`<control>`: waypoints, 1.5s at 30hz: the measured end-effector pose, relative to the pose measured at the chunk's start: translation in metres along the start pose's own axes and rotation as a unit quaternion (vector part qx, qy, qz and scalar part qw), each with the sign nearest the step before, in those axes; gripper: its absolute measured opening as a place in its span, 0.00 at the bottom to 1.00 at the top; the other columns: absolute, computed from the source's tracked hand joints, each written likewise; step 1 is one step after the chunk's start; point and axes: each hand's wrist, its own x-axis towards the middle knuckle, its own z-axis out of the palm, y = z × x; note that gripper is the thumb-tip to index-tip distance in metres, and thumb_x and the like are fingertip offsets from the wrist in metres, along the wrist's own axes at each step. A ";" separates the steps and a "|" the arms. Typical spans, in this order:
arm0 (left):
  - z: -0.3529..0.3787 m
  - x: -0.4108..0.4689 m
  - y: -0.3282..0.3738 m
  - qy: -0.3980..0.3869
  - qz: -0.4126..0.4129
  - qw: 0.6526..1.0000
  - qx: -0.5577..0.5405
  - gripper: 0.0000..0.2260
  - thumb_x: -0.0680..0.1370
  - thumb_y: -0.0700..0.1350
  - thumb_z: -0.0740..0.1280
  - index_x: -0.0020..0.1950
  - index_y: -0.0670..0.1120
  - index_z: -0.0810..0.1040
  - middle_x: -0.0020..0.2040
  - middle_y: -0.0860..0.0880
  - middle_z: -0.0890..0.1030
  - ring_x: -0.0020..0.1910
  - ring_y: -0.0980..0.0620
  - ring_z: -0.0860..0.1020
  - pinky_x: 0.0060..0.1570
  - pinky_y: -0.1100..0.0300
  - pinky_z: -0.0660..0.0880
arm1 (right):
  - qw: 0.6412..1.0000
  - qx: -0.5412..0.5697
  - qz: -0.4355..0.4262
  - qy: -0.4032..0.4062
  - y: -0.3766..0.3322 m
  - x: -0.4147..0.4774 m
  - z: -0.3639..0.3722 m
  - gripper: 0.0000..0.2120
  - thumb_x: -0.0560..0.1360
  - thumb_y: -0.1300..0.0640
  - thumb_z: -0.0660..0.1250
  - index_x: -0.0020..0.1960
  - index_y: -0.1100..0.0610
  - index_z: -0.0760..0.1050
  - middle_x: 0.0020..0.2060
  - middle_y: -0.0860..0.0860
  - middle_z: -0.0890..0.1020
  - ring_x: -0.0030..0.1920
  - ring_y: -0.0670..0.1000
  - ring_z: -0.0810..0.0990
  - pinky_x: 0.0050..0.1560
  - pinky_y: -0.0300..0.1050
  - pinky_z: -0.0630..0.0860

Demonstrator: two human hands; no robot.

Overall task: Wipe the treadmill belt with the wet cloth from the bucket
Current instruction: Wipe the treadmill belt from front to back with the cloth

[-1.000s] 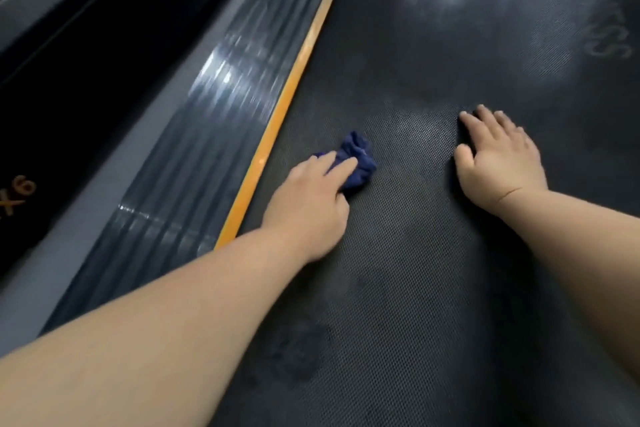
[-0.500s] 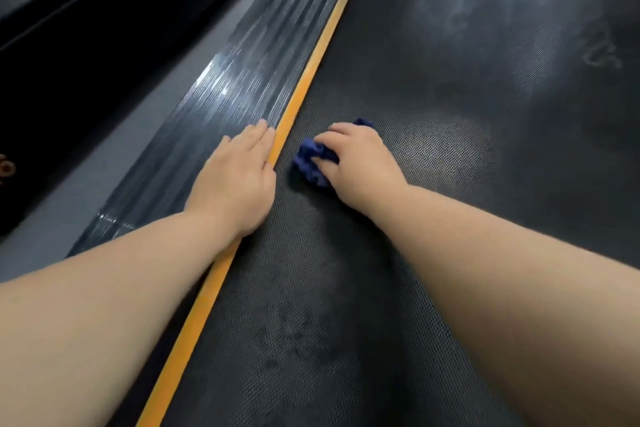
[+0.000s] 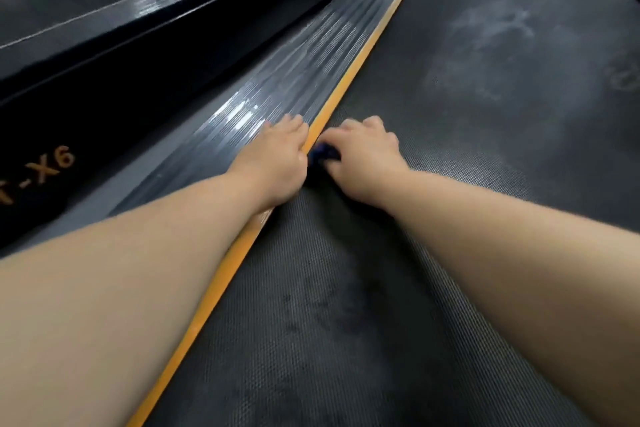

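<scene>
Treadmill belt, left edge: right hand grips cloth beside orange strip.

My right hand grips the dark blue bunched cloth on the black textured treadmill belt, just beside the orange edge strip at nine o'clock. Across the strip, my left hand rests on the grey ribbed side rail. The black glossy side frame lies beyond, at ten o'clock.
</scene>
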 end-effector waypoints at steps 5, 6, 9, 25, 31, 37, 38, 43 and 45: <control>-0.004 -0.006 0.004 -0.005 -0.005 1.000 -0.003 0.17 0.79 0.36 0.51 0.67 0.38 0.67 0.73 0.45 0.63 0.75 0.49 0.55 0.73 0.57 0.49 | 0.990 -0.006 0.138 0.023 0.003 0.021 0.002 0.14 0.78 0.51 0.59 0.62 0.46 0.71 0.58 0.51 0.72 0.59 0.57 0.65 0.51 0.51 0.63; -0.004 -0.006 0.004 -0.002 -0.011 1.000 -0.018 0.16 0.79 0.36 0.51 0.65 0.38 0.69 0.71 0.45 0.66 0.75 0.48 0.56 0.72 0.57 0.49 | 0.995 0.002 0.096 0.019 -0.004 0.010 0.003 0.13 0.78 0.51 0.59 0.62 0.45 0.72 0.58 0.50 0.73 0.59 0.57 0.66 0.51 0.51 0.63; -0.006 -0.005 0.005 -0.001 -0.024 0.999 -0.046 0.12 0.77 0.34 0.52 0.57 0.38 0.72 0.67 0.43 0.70 0.74 0.46 0.58 0.72 0.55 0.51 | 0.997 0.022 -0.076 0.000 -0.014 -0.028 0.002 0.13 0.77 0.49 0.60 0.61 0.44 0.73 0.58 0.48 0.73 0.59 0.56 0.68 0.53 0.51 0.66; -0.005 -0.003 0.006 0.024 -0.003 1.000 0.009 0.20 0.80 0.37 0.52 0.71 0.41 0.67 0.73 0.49 0.65 0.72 0.52 0.61 0.67 0.66 0.53 | 1.000 0.012 -0.003 0.000 0.048 0.002 -0.015 0.15 0.75 0.46 0.64 0.61 0.41 0.74 0.57 0.50 0.76 0.61 0.57 0.70 0.59 0.53 0.72; -0.004 -0.011 0.014 0.027 0.068 0.995 0.072 0.22 0.77 0.44 0.59 0.72 0.53 0.68 0.74 0.56 0.63 0.71 0.56 0.62 0.66 0.61 0.60 | 0.988 0.004 0.153 0.027 0.079 0.008 -0.017 0.16 0.77 0.45 0.59 0.62 0.45 0.73 0.58 0.54 0.77 0.61 0.60 0.70 0.55 0.52 0.72; -0.007 -0.006 0.043 -0.023 0.060 0.981 0.185 0.22 0.75 0.55 0.57 0.69 0.58 0.70 0.60 0.52 0.78 0.59 0.48 0.74 0.53 0.57 0.70 | 0.998 -0.014 -0.049 0.039 0.049 -0.061 -0.020 0.17 0.74 0.43 0.62 0.62 0.44 0.72 0.54 0.49 0.75 0.57 0.56 0.71 0.53 0.49 0.72; -0.007 -0.004 0.050 -0.028 0.059 0.981 0.185 0.23 0.76 0.55 0.58 0.71 0.60 0.66 0.58 0.50 0.79 0.58 0.47 0.75 0.49 0.57 0.70 | 0.998 -0.026 -0.039 0.038 0.057 -0.060 -0.022 0.17 0.75 0.44 0.62 0.63 0.44 0.72 0.55 0.50 0.75 0.57 0.56 0.71 0.55 0.50 0.72; -0.012 0.000 0.074 -0.100 0.067 0.967 0.226 0.23 0.79 0.63 0.54 0.72 0.58 0.67 0.65 0.52 0.76 0.64 0.49 0.72 0.55 0.57 0.69 | 0.977 -0.011 0.210 0.031 0.110 -0.031 -0.031 0.17 0.77 0.49 0.59 0.65 0.46 0.72 0.61 0.54 0.72 0.62 0.61 0.67 0.59 0.53 0.69; -0.009 -0.001 0.078 -0.132 0.056 0.961 0.237 0.27 0.77 0.66 0.54 0.72 0.55 0.67 0.66 0.51 0.75 0.65 0.47 0.72 0.57 0.56 0.70 | 0.986 -0.030 0.165 0.021 0.098 -0.041 -0.030 0.17 0.77 0.48 0.59 0.64 0.47 0.73 0.59 0.55 0.73 0.61 0.61 0.69 0.57 0.53 0.70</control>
